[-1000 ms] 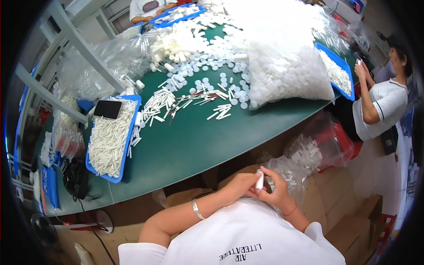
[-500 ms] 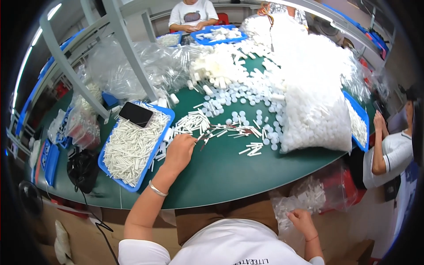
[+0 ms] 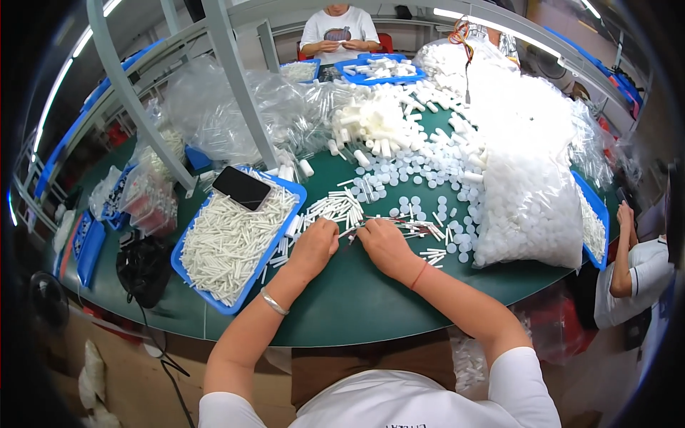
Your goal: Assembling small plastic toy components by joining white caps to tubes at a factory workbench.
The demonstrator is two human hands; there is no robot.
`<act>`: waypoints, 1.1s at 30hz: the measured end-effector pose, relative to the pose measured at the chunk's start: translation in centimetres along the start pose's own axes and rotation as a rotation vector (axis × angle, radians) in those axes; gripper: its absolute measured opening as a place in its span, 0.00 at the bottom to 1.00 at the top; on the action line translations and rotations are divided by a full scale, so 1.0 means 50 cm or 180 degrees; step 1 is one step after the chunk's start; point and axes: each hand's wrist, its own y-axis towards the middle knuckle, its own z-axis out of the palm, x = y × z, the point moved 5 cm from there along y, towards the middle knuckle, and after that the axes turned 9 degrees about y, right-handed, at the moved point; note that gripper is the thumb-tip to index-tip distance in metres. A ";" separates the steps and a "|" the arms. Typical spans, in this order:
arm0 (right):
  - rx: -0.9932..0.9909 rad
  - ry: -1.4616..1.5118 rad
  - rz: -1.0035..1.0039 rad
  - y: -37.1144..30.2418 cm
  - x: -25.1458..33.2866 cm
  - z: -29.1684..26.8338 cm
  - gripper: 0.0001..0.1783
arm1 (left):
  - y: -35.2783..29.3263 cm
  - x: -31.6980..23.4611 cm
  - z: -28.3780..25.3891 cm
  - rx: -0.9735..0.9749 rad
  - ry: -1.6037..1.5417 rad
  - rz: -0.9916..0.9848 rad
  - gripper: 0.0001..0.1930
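Note:
My left hand, wearing a silver bangle at the wrist, is closed at the right of the blue tray, its fingertips pinched. My right hand is closed just to the right of it, thumb and fingers together. What either pinches is too small and covered to make out. Between and beyond them lie a heap of short white sticks and a spread of thin dark reddish-brown pieces mixed with white sticks. Several loose white sticks rest to the right of my right hand.
A blue tray full of white sticks, a black phone on top, stands at left. Round translucent caps and white cylinders lie beyond. A bulging clear bag stands at right. Two people work nearby.
My right hand has come up from below the table edge, beside a plastic bag, to the tabletop next to my left hand. The whole view has shifted slightly.

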 end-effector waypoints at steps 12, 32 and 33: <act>0.0443 0.1060 0.0225 -0.014 -0.062 -0.045 0.10 | 0.012 -0.032 0.022 0.0048 -0.2363 -0.1792 0.09; -0.0594 0.4678 0.2260 -0.049 -0.072 -0.104 0.07 | -0.026 -0.100 0.036 0.0529 -0.3364 -0.1834 0.10; -0.0646 0.4890 0.2277 -0.047 -0.069 -0.102 0.06 | -0.027 -0.103 0.039 0.0532 -0.3367 -0.1833 0.10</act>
